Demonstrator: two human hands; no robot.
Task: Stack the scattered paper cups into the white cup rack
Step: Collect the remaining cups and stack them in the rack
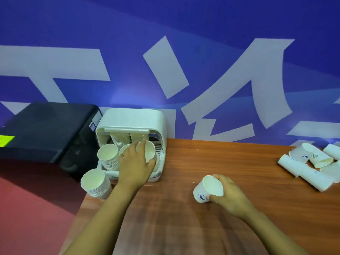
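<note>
While the left hand (135, 161) curls around a white paper cup (149, 151) at the open front of the white cup rack (132, 118), the right hand (229, 195) grasps a second paper cup with a blue logo (207, 188), tilted on the wooden table (230, 159). Cup stacks lean inside the rack (108, 155); another stack (96, 183) stands just beside it at the table's left edge. Scattered cups (311, 162) lie at far right. A black device (46, 129) sits left of the rack.
</note>
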